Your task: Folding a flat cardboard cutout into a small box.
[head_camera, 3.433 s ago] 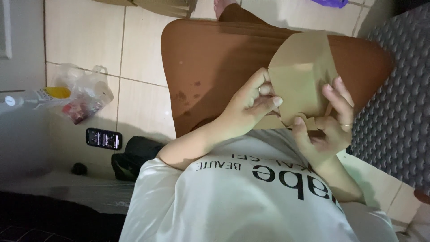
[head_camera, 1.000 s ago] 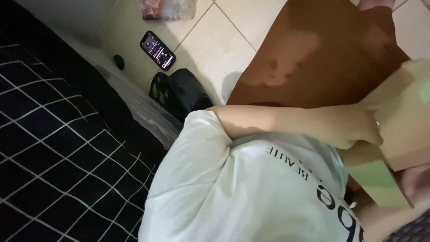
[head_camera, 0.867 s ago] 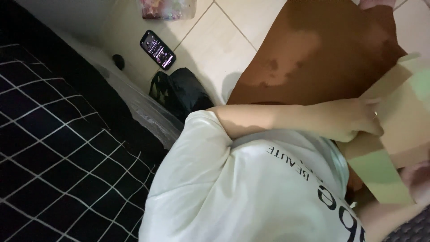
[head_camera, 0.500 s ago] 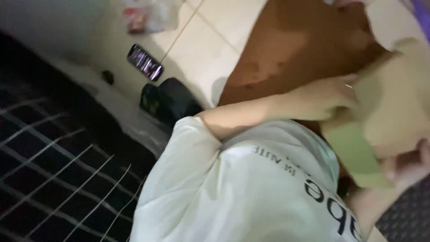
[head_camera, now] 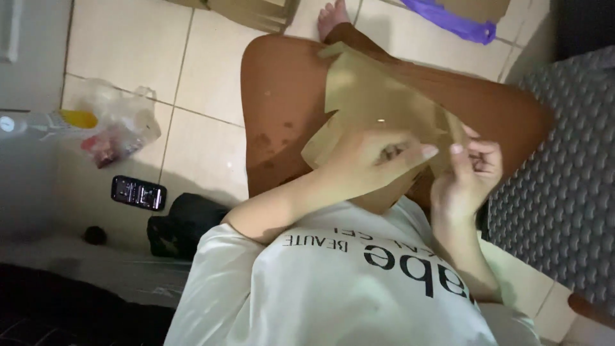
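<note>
Pinching the flat, stiff tan cardboard piece (head_camera: 378, 96) over your brown-clad lap, your left hand (head_camera: 368, 163) and right hand (head_camera: 471, 173) each keep a closed grip on its lower edge.

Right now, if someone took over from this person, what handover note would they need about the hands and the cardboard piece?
Left hand: gripping the near edge of the flat brown cardboard piece, fingers spread over it.
Right hand: pinching the cardboard's right edge.
The cardboard lies over the lap, partly folded, with flaps showing.
Done: some creases are in.
Left: it is not yet a closed shape.
Nearby on the tiled floor: phone, clear plastic bag, purple bag.
</note>
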